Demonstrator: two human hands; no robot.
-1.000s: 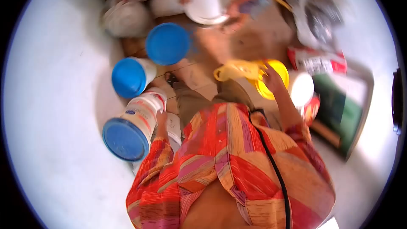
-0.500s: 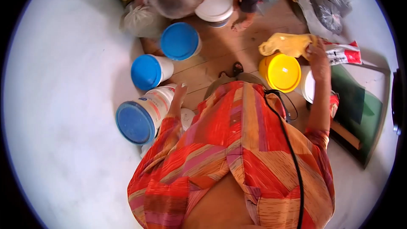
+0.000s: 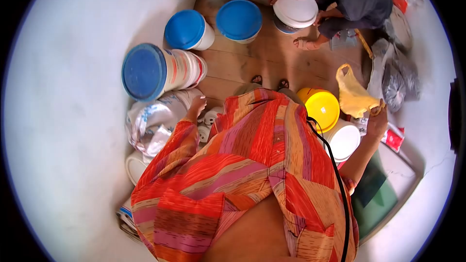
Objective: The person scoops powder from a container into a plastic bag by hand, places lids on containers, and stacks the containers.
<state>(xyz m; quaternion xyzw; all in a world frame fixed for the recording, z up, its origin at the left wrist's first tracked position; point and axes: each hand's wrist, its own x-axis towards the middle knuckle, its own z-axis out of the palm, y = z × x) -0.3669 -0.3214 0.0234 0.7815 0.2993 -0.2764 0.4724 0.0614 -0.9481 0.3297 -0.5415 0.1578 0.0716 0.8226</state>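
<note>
My right hand (image 3: 377, 122) grips one end of a yellow plastic bag (image 3: 356, 94). The bag is limp, and its looped handle sticks up at the far end. Just left of the bag stands a bucket with a yellow lid (image 3: 322, 110); a white-lidded bucket (image 3: 342, 141) is beside it, close to my right wrist. My left hand (image 3: 196, 106) hangs at my left side with its fingers loosely apart and nothing visible in them. Nearest to it are white rolls (image 3: 209, 118) and a shiny patterned bag (image 3: 158, 121).
Along the left wall are blue-lidded buckets (image 3: 185, 29), (image 3: 239, 20) and a larger blue-lidded bucket (image 3: 144, 72). Ahead, a crouching person (image 3: 361, 0) leans over a white-lidded bucket (image 3: 296, 12). Grey plastic bags (image 3: 395, 80) and a framed green board (image 3: 376, 204) are on the right.
The view has turned and shifted. My right hand has moved the yellow bag from behind the yellow-lidded bucket to its right. My left hand is now beside the rolls and patterned bag.
</note>
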